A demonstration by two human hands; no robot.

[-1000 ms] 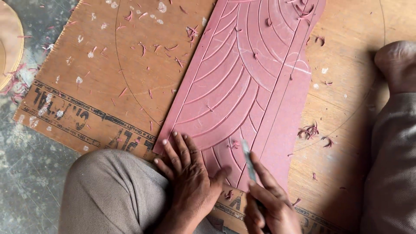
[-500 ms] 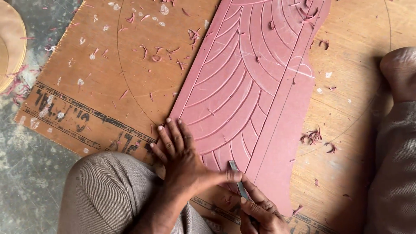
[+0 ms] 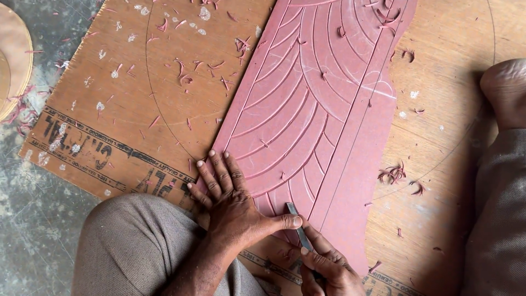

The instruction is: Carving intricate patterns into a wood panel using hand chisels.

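On the brown board (image 3: pixel 164 109) that serves as our surface lies a long reddish slab (image 3: pixel 323 126), cut with curving grooves and straight lines, running from the top of the view down to its lower end by our hands. No vessel of any kind shows here. Our left hand (image 3: pixel 233 203) rests flat with fingers spread on the slab's lower left corner, its thumb stretched out to touch the thin metal blade (image 3: pixel 296 222). Our right hand (image 3: pixel 326 268) is closed around that blade, whose tip sits in a groove near the slab's lower end.

The slab's left edge runs straight, and its right edge waves in and out. To its right the board lies open as far as our bare foot (image 3: pixel 507 90) and trouser leg (image 3: pixel 498 219), while our left knee (image 3: pixel 137 246) covers the board's near edge. The grey floor (image 3: pixel 27 219) shows beyond the board's left edge, with a tan rounded thing (image 3: pixel 11 60) partly in view there.

Red shavings (image 3: pixel 392 174) lie scattered on the board on both sides of the slab, thickest at upper left, and a few sit on the slab itself.
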